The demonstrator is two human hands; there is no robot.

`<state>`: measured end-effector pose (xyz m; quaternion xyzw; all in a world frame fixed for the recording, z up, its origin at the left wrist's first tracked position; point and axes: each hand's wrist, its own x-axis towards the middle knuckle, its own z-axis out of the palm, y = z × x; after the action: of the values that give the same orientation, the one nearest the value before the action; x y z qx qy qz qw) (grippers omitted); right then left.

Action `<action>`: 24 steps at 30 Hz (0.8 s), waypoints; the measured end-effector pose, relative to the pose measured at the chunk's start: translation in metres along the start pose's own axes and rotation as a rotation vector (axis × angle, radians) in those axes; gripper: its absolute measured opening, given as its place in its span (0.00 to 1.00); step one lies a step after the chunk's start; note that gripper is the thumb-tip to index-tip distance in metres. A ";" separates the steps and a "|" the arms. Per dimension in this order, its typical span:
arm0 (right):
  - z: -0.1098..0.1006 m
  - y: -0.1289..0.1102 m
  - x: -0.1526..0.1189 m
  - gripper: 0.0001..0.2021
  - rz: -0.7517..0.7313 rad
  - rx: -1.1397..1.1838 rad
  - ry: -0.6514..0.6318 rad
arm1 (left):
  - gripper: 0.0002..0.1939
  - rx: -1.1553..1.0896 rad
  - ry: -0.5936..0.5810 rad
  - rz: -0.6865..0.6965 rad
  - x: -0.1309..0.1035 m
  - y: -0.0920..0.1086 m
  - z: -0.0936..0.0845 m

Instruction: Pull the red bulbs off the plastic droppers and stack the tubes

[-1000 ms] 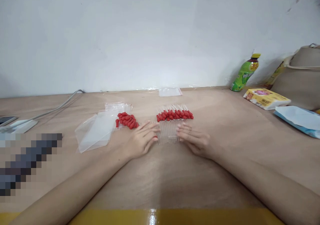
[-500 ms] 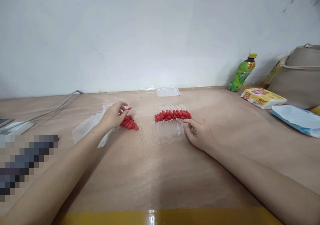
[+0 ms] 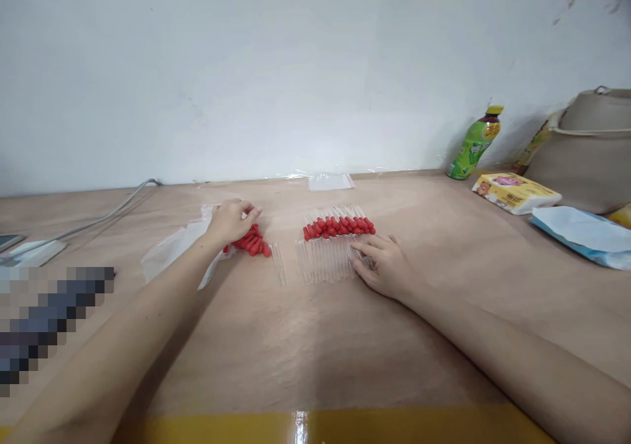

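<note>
Centrally, clear tubes and red rubber bulbs lie between two bare hands on a brown-covered bench.

A row of clear tubes lies side by side, left of the right hand. Just beyond it are red-bulbed tubes, their clear stems pointing to the far side. The right hand is loosely open, thumb and forefinger parted, its fingertips at the right end of the clear row. The left hand is over the far left side of a loose pile of red bulbs, fingers bent; whether it grips one cannot be told. A few separate tubes lie between the pile and the row. Clear plastic bags lie partly under the left forearm.

At far right, a green bottle with a yellow cap leans near the wall; its label has yellow lettering, too small to read. Nearer are a yellow pack with a cartoon animal, a pink patch and unreadable dark print, and a blue-and-white packet.
</note>
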<state>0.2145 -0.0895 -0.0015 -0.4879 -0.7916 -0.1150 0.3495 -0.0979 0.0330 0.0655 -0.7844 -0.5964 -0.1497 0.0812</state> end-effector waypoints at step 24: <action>0.003 0.006 0.000 0.08 0.131 0.116 0.079 | 0.14 -0.058 0.186 0.168 -0.024 0.098 0.026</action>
<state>0.2186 -0.0849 -0.0041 -0.5126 -0.7489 -0.0650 0.4149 -0.0059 -0.0085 0.0383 -0.8165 -0.5137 -0.2314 0.1257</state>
